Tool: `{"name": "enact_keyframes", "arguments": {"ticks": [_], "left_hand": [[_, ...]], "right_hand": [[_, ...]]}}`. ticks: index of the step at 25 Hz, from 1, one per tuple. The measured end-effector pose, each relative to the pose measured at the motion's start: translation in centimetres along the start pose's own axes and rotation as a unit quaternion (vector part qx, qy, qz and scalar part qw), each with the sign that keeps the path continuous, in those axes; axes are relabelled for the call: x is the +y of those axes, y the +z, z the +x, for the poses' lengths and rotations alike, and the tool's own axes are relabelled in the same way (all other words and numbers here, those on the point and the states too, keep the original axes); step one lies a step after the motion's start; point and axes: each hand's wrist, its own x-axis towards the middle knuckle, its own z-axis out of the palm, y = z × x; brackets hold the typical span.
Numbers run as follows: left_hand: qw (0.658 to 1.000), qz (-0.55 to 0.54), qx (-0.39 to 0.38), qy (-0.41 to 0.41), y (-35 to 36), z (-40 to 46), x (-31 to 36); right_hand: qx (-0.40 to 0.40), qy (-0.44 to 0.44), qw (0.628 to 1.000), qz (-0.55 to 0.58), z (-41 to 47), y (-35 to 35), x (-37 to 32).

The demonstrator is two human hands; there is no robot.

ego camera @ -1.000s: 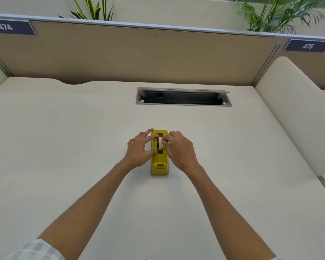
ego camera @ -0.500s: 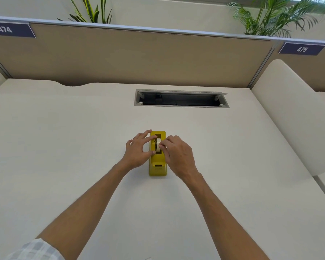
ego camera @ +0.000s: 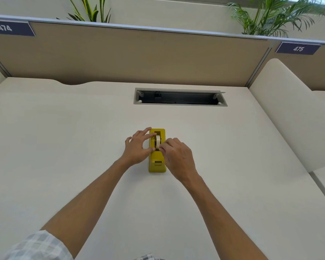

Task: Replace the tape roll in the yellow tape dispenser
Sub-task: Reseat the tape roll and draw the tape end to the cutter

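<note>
Pale desk (ego camera: 64,156) with a slot (ego camera: 179,99) near the partition; yellow tape dispenser (ego camera: 157,165) lying mid-desk, cutter end nearest. Left hand (ego camera: 137,149) at its left side, fingers spread, thumb and forefinger touching the tape roll (ego camera: 158,141) (seated in the dispenser). Right hand (ego camera: 178,158) alongside, fingertips pinching the roll's near edge

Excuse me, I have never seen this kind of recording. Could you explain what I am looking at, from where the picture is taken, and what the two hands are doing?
There is no machine here. A person wears a camera on the head, so you look forward and down along their own two arms. On the pale desk stands a yellow tape dispenser with a tape roll sitting in its slot. The left hand touches the dispenser's side with thumb and forefinger. The right hand pinches at the roll with its fingers. Behind are a cable opening in the desk, a partition and plants.
</note>
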Motion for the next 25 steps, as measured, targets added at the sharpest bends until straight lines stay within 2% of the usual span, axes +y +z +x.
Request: {"name": "enact_keyframes", "arguments": {"ticks": [25], "left_hand": [[1.0,0.022,0.001,-0.01,0.2,-0.5,0.5]], "right_hand": [[0.018,-0.011,0.999,-0.026,-3.2,-0.2,-1.1]]}}
